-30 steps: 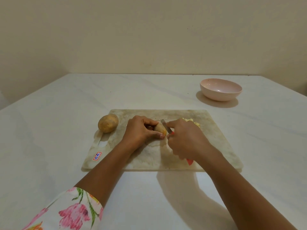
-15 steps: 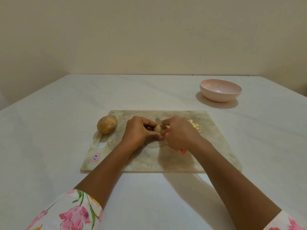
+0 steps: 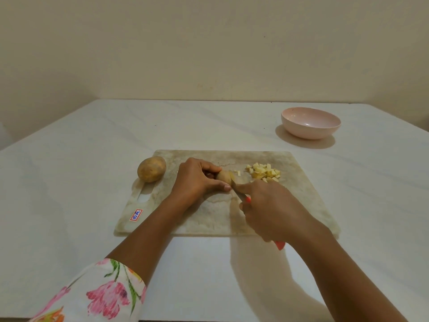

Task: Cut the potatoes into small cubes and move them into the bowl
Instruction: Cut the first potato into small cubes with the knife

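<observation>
The left hand (image 3: 197, 180) curls round the half-cut potato (image 3: 224, 176) on the cutting board (image 3: 301, 182), pinching it between thumb and fingertips, while the right hand (image 3: 271, 210) is wrapped round the red-handled knife (image 3: 237, 191), forefinger along the blade at the cut end. I'd tuck those left fingertips back from the edge and slice evenly to match the cubes (image 3: 264, 172) heaped just to the right; the whole potato (image 3: 151, 169) and the empty-looking bowl (image 3: 310, 123) come later.
</observation>
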